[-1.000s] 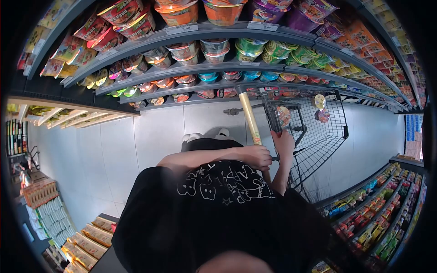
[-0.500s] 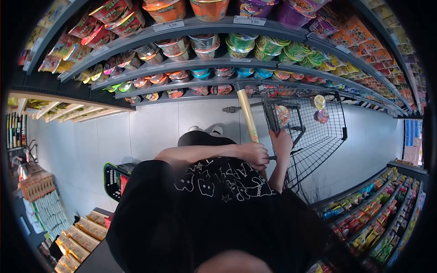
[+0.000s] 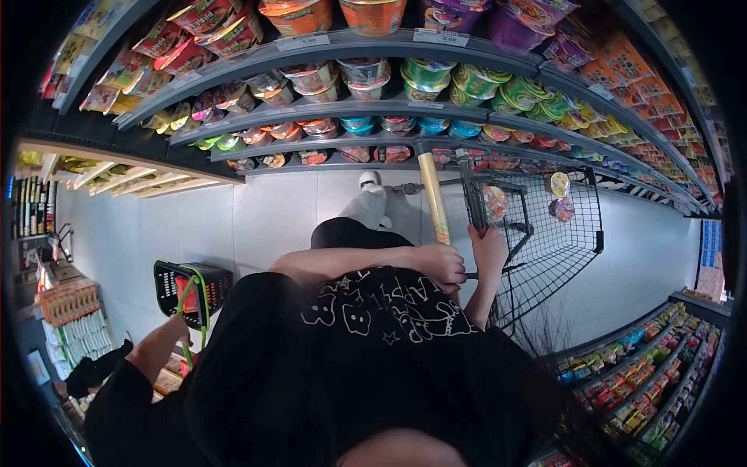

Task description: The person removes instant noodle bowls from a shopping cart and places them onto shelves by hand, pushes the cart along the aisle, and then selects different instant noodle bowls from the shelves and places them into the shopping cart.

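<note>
We steady the cart (image 3: pixel 548 243) best with left hand (image 3: pixel 440 263) fisted, fingers curled round the handle (image 3: pixel 433 198), right hand (image 3: pixel 489 246) at the bar (image 3: pixel 472 194), finger closure unclear.

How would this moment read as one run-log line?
left grip on yellow handle; right grip on black bar; shopping cart holds noodle tubs

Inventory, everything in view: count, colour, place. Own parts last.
Cart: 1, black, right
Cart handle: 1, yellow, cart's left side
Tubs: 3, multicoloured, in cart
Bowls: many, multicoloured, top shelves
Price tags: several, white, shelf edges
Packets: many, multicoloured, lower right
Slatted rack: 1, pale, left
Basket: 1, black with green, lower left
Other person's hand: 1, bare, at basket
Floor: grey, centre
Shirt: 1, black, bottom centre
Left grip: 1, bare, on cart handle
Right grip: 1, bare, on cart
</note>
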A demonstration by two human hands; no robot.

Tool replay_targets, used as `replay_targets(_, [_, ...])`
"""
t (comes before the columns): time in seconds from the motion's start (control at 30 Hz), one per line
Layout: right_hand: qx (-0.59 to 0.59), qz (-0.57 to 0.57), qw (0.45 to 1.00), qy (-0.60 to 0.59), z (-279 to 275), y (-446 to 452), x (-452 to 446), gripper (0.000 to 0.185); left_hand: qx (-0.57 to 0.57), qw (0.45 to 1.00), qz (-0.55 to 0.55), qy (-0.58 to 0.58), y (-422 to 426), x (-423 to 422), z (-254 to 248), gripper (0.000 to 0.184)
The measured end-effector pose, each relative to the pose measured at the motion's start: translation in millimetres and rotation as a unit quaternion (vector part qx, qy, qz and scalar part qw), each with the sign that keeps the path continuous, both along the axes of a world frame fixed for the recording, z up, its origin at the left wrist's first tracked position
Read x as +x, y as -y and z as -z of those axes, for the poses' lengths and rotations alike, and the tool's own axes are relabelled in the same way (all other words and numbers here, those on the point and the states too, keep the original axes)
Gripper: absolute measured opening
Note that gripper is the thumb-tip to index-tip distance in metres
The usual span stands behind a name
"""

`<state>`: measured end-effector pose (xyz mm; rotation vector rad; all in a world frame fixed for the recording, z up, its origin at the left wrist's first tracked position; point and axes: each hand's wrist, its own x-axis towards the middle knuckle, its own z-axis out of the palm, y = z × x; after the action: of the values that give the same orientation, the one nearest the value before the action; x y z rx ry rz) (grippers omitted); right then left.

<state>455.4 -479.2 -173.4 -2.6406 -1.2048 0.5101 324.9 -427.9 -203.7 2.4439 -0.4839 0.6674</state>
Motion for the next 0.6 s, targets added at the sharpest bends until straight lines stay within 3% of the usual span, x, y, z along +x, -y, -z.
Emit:
replay_targets(0.27, [0.001,0.017,1.0,-0.004,4.1,-1.6,3.4,0.034,-0.008,1.0,0.022,-0.014,-7.5,4.3,0.1,0.016])
replay_targets(0.47, [0.0,0.024,1.0,0.013,5.9,-7.9,13.5,0.034,-0.079,0.994,0.071,-0.009,-27.7,4.6,-17.0,0.012])
replay_targets(0.53, [0.004,0.018,1.0,0.021,8.5,-7.9,17.1,0.034,-0.281,0.958,0.026,-0.043,-37.1,0.2,-29.7,0.008])
replay_targets(0.6, [0.021,0.022,1.0,0.007,9.8,-8.7,20.3,0.035,-0.373,0.918,-0.13,0.028,-66.7,-0.6,-25.0,0.007])
